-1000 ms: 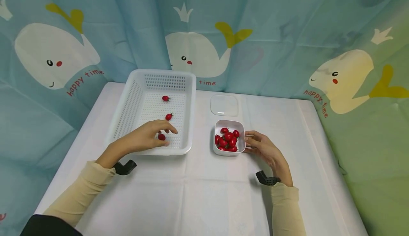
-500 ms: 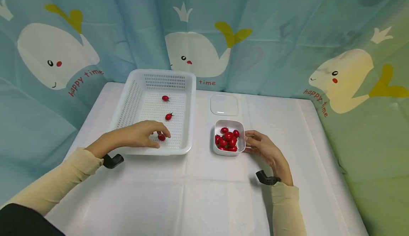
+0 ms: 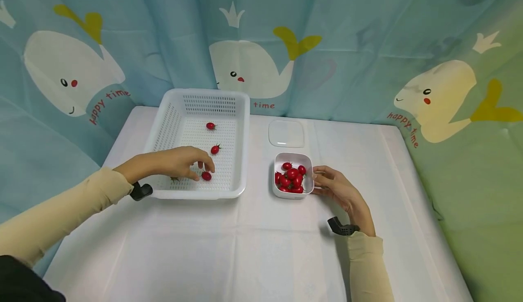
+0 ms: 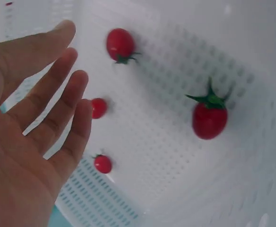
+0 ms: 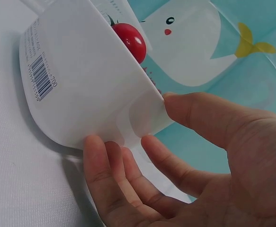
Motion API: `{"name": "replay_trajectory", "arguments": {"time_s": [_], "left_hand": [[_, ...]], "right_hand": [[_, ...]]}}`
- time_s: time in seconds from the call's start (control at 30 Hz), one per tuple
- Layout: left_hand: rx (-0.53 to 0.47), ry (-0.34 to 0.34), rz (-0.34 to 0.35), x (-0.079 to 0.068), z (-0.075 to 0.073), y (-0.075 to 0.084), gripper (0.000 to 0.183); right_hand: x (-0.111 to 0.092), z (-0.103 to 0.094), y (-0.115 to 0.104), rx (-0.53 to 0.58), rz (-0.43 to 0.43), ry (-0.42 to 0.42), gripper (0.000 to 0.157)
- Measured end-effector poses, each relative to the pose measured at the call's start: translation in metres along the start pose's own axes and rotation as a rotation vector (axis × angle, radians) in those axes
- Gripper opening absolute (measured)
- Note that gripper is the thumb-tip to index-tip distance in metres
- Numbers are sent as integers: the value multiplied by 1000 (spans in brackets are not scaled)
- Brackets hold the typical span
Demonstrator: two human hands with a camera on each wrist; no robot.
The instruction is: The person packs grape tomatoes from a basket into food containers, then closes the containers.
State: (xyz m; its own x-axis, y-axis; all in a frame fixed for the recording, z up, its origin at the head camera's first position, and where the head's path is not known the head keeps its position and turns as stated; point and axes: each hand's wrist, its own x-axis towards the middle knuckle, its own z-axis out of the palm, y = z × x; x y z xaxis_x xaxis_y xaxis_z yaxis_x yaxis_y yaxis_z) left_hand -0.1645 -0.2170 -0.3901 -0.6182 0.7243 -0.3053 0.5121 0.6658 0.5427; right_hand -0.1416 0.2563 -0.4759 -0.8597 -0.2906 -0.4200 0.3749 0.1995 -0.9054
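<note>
- Whale-print curtain (image 3: 347, 20) beyond both sets of fingers; creased white tablecloth (image 3: 269, 256) beneath.
- Left hand (image 3: 184, 160): thumb and fingers well parted, lowered over a white perforated basket (image 3: 241, 156), nothing held.
- Near cherry tomato (image 3: 206, 176): on the basket floor, just beneath the left fingertips, apparently untouched.
- Middle cherry tomato (image 3: 214, 150) and far cherry tomato (image 3: 210, 126): in line beyond the left fingertips, well apart from each other.
- Covered cherry tomato (image 4: 209, 120): back from the left fingertips, mostly hidden by the hand in the head view, calyx upward.
- Likeliest fault: roll-away from under the left fingertips. Cause: off-centre nudge against smooth, round skin.
- Second possible fault: bruising of the covered fruit. Cause: too low a palm during attention to the fruit ahead.
- Right hand (image 3: 339, 192): thumb tip at the rim, slightly bent fingers along the side of a white square box (image 3: 292, 197); steadying by touch, not wrapped round.
- Cherry tomato heap (image 3: 292, 175): inside the box, left of the right fingertips.
- Possible fault: sideways slide or tip of the box. Cause: extra push from the right fingers, with no hand at the opposite wall.
- Translucent square lid (image 3: 286, 134): flat on the cloth, ahead and left of the right fingertips.
</note>
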Motion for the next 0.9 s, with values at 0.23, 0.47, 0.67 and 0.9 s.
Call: {"name": "replay_trajectory", "arguments": {"time_s": [0.23,0.47,0.67,0.9], "left_hand": [[47,-23,-5,10,-7,-5,32],[83,-89,-27,19,-10,-8,27],[118,-145,-31,29,-2,-15,21],[172,-149,-44,35,4,-18,20]], "right_hand": [[0,0,0,-2,-2,0,53],[-1,-1,-1,-13,-5,-5,54],[-1,-2,1,-13,-8,-8,55],[0,-2,3,-6,-10,-2,54]]}}
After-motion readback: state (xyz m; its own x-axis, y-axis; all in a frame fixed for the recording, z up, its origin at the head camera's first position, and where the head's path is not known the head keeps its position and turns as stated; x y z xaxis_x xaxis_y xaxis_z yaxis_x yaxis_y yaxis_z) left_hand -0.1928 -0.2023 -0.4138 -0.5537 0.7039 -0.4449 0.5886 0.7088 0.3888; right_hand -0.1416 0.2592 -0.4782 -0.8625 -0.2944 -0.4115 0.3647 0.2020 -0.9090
